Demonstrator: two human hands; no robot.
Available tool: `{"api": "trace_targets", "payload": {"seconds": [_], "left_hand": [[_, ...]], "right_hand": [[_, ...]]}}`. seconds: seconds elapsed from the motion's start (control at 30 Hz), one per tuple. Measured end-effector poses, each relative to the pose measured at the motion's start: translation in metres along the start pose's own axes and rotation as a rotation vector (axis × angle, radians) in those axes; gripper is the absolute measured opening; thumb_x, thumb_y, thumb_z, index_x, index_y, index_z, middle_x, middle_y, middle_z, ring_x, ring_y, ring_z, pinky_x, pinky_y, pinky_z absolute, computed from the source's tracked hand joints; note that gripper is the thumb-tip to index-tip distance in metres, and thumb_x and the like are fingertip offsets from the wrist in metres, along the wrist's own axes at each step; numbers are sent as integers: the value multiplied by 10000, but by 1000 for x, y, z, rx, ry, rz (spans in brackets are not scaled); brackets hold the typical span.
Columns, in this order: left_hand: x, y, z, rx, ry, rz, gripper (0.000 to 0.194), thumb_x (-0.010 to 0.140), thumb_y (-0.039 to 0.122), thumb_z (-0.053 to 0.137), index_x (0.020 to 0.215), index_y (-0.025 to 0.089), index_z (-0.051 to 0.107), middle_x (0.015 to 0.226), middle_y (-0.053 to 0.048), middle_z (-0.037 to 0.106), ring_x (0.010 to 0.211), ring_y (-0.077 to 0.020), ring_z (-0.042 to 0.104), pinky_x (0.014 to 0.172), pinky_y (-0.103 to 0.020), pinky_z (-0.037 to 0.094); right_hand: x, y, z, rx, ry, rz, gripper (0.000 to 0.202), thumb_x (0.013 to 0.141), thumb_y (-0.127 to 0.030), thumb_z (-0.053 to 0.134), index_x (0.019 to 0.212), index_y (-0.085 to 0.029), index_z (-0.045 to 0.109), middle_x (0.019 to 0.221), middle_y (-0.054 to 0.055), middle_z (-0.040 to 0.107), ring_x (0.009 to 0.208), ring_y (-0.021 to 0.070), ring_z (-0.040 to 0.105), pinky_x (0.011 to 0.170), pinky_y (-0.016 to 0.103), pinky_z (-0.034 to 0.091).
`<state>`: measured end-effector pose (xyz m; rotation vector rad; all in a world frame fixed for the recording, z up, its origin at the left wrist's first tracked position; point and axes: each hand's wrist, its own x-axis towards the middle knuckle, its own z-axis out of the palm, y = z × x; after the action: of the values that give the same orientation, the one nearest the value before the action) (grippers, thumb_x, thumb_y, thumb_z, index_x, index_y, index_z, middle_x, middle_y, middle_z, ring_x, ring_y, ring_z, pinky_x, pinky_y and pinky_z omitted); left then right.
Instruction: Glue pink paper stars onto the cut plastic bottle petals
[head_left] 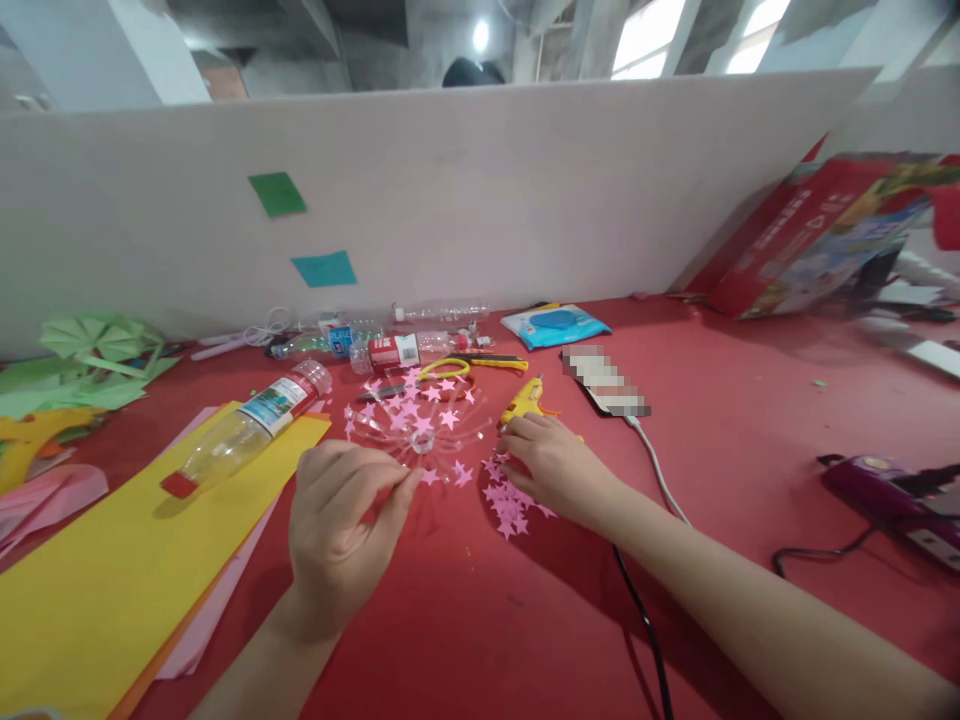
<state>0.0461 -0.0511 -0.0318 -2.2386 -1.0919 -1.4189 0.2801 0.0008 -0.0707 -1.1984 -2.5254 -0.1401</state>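
A clear plastic piece cut into spreading strips (422,440) carries pink stars on its strips. My left hand (349,520) pinches the near end of one strip, beside a pink star. Over the right side of a pile of loose pink stars (511,508) is my right hand (551,465), its fingers bent down near the handle of a yellow glue gun (523,400). Its fingertips are partly hidden, and whether they hold anything is unclear. Behind the strips lie scissors with yellow handles (444,369) and a yellow cutter (510,364).
A labelled bottle (247,425) lies on yellow paper (142,550) at left, with more bottles (397,350) along the white partition (450,190). A wipes pack (556,325), a phone (604,380) with a white cable and a purple power strip (892,500) are toward the right.
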Motion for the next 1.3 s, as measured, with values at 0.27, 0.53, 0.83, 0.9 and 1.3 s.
{"api": "trace_targets", "payload": {"seconds": [0.27, 0.53, 0.83, 0.9, 1.3], "left_hand": [[-16, 25, 8, -124, -171, 181, 190, 809, 107, 601, 665, 177, 497, 579, 2, 524, 593, -135, 441, 576, -293, 364], [-28, 33, 24, -199, -323, 33, 201, 872, 184, 522, 672, 169, 502, 601, 3, 511, 588, -120, 454, 561, -257, 345], [-30, 31, 26, -353, -475, -279, 205, 889, 243, 471, 703, 175, 521, 578, 34, 508, 514, -81, 427, 522, -216, 322], [-29, 33, 26, -427, -531, -395, 233, 892, 285, 467, 698, 176, 534, 584, 30, 517, 526, -86, 444, 529, -216, 334], [-25, 31, 31, -853, -504, -810, 287, 905, 374, 430, 717, 186, 538, 561, 44, 479, 533, -95, 458, 539, -205, 377]], "right_hand": [[8, -6, 12, -132, -15, -41, 227, 886, -219, 557, 692, -156, 656, 757, 55, 576, 726, 172, 463, 683, 317, 279], [11, -9, 15, -132, 16, -66, 207, 862, -171, 548, 675, -152, 633, 753, 62, 595, 725, 178, 461, 679, 322, 260], [7, -1, 11, 10, 155, 37, 65, 743, -108, 569, 696, -151, 584, 727, 42, 582, 685, 160, 509, 660, 283, 344], [4, -2, 1, 62, 247, 56, 80, 771, -99, 528, 726, -151, 570, 742, 47, 578, 703, 161, 524, 657, 278, 367], [-10, -51, -23, 176, 467, -368, 94, 849, -115, 496, 872, -167, 571, 786, 51, 628, 714, 172, 513, 701, 336, 420]]}}
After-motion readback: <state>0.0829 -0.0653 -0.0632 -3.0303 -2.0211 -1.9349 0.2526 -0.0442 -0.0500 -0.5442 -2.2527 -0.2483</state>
